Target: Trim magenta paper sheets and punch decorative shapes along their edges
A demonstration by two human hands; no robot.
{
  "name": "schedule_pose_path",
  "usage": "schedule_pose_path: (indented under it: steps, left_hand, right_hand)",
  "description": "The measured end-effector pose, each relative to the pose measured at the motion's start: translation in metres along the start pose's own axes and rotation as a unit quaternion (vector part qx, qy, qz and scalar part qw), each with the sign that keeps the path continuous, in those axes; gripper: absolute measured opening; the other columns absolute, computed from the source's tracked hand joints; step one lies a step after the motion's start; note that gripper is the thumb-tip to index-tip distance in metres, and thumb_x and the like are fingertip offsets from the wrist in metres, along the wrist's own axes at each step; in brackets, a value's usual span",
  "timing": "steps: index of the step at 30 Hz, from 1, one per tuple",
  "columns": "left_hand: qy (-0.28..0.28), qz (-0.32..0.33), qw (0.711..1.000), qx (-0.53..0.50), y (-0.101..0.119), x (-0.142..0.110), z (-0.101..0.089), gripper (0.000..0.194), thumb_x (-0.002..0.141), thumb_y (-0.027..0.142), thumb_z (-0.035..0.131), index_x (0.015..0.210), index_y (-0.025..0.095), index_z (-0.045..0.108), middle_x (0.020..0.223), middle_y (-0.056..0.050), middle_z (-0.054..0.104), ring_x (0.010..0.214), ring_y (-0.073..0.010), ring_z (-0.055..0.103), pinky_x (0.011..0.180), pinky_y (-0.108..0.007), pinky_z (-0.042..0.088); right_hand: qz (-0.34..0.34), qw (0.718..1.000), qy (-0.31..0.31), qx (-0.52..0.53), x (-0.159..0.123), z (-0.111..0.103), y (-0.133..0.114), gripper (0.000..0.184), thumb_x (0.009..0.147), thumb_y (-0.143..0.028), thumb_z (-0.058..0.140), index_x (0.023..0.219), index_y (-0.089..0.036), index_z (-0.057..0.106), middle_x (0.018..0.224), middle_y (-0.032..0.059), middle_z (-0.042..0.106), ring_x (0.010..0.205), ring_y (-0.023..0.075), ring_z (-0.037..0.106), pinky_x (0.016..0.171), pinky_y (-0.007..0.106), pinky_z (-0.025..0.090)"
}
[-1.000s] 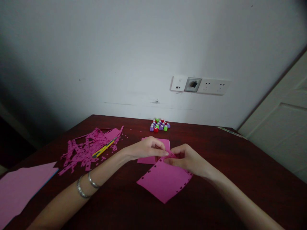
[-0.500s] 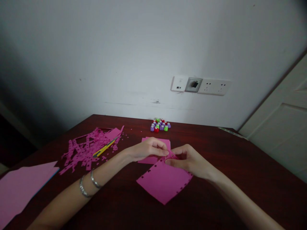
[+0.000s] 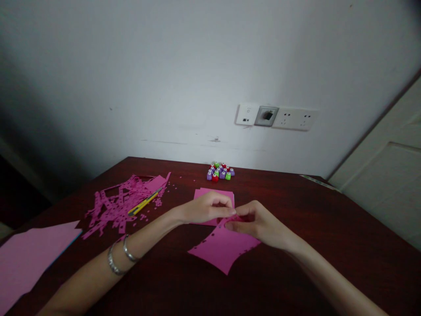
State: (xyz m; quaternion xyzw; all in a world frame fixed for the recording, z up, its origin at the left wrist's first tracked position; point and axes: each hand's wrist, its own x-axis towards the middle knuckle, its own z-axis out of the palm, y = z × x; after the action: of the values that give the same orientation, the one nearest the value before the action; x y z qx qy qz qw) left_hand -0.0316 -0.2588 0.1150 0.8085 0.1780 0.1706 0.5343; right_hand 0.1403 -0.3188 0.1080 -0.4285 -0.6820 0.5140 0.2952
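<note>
A pink paper sheet (image 3: pixel 221 249) with small punched notches along two edges lies on the dark wooden table (image 3: pixel 296 219) in front of me. My left hand (image 3: pixel 205 209), two bangles on its wrist, pinches the sheet's far corner. My right hand (image 3: pixel 255 221) meets it there with fingers closed on the same corner, which is lifted off the table. Whether something small sits between the fingers I cannot make out. A second pink sheet (image 3: pixel 210 194) lies flat just behind my hands.
Several small coloured paper punches (image 3: pixel 220 171) cluster at the table's far edge. A heap of pink paper scraps (image 3: pixel 118 204) with a yellow utility knife (image 3: pixel 144 203) lies to the left. Large pink sheets (image 3: pixel 29 256) cover the near left corner. Wall sockets (image 3: pixel 275 117) are behind; a door stands right.
The sheet's far end has risen and its near part has curled and drawn closer to my hands. Both hands have shifted slightly right, still pinching the corner.
</note>
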Motion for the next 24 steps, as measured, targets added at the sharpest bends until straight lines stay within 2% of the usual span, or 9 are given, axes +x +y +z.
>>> schedule_pose_path:
  steps: [9, 12, 16, 21, 24]
  left_hand:
    - [0.004, -0.024, 0.991, -0.131, -0.005, 0.001, 0.005, 0.017, 0.077, 0.024, 0.056, 0.065, 0.012, 0.054, 0.062, 0.003, 0.048, 0.059, -0.0076, 0.042, 0.059, -0.023, 0.032]
    - [0.023, -0.018, 0.992, -0.12, -0.007, 0.001, 0.004, 0.019, 0.079, 0.026, 0.056, 0.066, 0.012, 0.055, 0.063, 0.003, 0.048, 0.061, -0.0074, 0.042, 0.06, -0.022, 0.032]
    - [0.042, 0.001, 0.996, -0.076, -0.007, 0.0, -0.004, 0.024, 0.081, 0.034, 0.054, 0.069, 0.013, 0.056, 0.065, 0.003, 0.048, 0.061, -0.0073, 0.042, 0.059, -0.022, 0.032]
    - [0.009, -0.015, 1.0, -0.021, -0.006, -0.003, -0.012, 0.026, 0.077, 0.036, 0.059, 0.067, 0.013, 0.057, 0.059, 0.004, 0.046, 0.055, -0.0068, 0.039, 0.054, -0.022, 0.03]
    - [-0.005, -0.014, 1.0, -0.01, -0.005, -0.004, -0.01, 0.027, 0.078, 0.037, 0.058, 0.065, 0.013, 0.056, 0.058, 0.005, 0.044, 0.054, -0.0066, 0.037, 0.052, -0.022, 0.028]
  right_hand:
    - [0.002, 0.999, -0.013, 0.036, -0.002, 0.001, 0.002, 0.022, 0.068, -0.034, 0.069, 0.065, -0.012, 0.067, 0.051, -0.0053, 0.042, 0.047, 0.0049, 0.03, 0.044, 0.021, 0.021]
    - [0.009, 1.0, 0.001, 0.029, -0.002, 0.001, 0.002, 0.024, 0.069, -0.035, 0.068, 0.063, -0.012, 0.064, 0.051, -0.0053, 0.042, 0.047, 0.0046, 0.031, 0.043, 0.02, 0.021]
    - [0.015, 0.999, 0.037, 0.023, -0.001, -0.003, 0.003, 0.026, 0.072, -0.038, 0.065, 0.07, -0.012, 0.066, 0.055, -0.0036, 0.047, 0.047, 0.0054, 0.037, 0.044, 0.02, 0.026]
    - [0.014, 0.996, 0.083, 0.025, 0.0, -0.008, 0.005, 0.025, 0.068, -0.037, 0.068, 0.065, -0.012, 0.065, 0.053, -0.0039, 0.047, 0.047, 0.0055, 0.037, 0.044, 0.02, 0.026]
    - [0.01, 0.998, 0.057, 0.034, 0.001, -0.009, 0.005, 0.021, 0.065, -0.033, 0.071, 0.067, -0.013, 0.067, 0.053, -0.004, 0.049, 0.048, 0.0053, 0.036, 0.045, 0.021, 0.025]
